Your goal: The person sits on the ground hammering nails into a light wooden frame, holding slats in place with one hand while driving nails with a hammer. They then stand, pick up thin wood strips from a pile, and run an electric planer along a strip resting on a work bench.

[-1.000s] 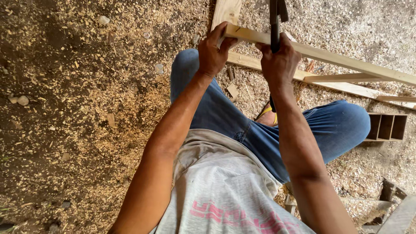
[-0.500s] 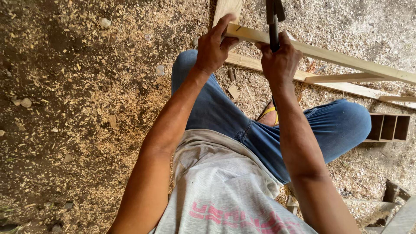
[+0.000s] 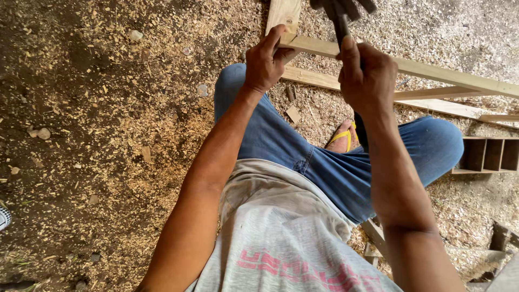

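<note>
Left hand grasping wood strip end — strip running rightward (slightly downward), right hand gripping upright hammer

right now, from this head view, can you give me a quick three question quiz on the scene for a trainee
1. True or false: the left hand grips the end of the wooden strip.
2. What does the right hand hold? A) hammer B) saw C) brush
3. Fill in: the ground is strewn with wood ____.

Key: 1 true; 2 A, the hammer, head partly cut off at the top edge; 3 shavings.
</note>
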Motion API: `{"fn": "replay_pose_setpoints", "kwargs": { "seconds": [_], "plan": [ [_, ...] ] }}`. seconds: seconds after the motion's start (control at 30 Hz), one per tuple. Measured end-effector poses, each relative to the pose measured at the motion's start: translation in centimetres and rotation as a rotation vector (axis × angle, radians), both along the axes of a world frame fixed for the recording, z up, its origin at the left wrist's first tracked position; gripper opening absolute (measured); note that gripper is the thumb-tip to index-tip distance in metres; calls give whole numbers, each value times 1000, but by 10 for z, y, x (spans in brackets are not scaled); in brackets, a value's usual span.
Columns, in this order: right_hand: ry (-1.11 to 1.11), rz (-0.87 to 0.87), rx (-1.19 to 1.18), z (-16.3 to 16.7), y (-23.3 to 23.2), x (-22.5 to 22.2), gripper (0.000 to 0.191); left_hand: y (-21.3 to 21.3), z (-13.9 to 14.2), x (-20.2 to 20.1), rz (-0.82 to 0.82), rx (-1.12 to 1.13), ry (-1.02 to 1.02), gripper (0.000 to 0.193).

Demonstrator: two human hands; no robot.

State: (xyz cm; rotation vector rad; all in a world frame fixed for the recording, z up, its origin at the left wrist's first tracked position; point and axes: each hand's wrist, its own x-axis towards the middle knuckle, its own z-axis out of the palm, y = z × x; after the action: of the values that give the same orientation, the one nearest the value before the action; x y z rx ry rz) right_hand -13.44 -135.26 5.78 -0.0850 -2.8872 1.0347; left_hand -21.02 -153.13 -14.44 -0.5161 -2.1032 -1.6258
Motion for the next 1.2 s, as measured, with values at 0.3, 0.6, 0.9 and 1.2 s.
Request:
{"fn": "replay_pose_setpoints", "kwargs": {
  "seconds": [0.3,0.6,0.9,1.2],
  "plan": [
    [-242,58,126,36,-28,28,57,1,2,4,38,-11,4,45],
    [288,144,99,105,23,73,42,2,0,3,27,9,-9,44],
    [-55,55,246,42,-35,28,51,-9,15,6,34,19,-21,49],
    [364,152,181,85,6,71,48,-9,22,9,74,3,-6,50]
  ]
}}
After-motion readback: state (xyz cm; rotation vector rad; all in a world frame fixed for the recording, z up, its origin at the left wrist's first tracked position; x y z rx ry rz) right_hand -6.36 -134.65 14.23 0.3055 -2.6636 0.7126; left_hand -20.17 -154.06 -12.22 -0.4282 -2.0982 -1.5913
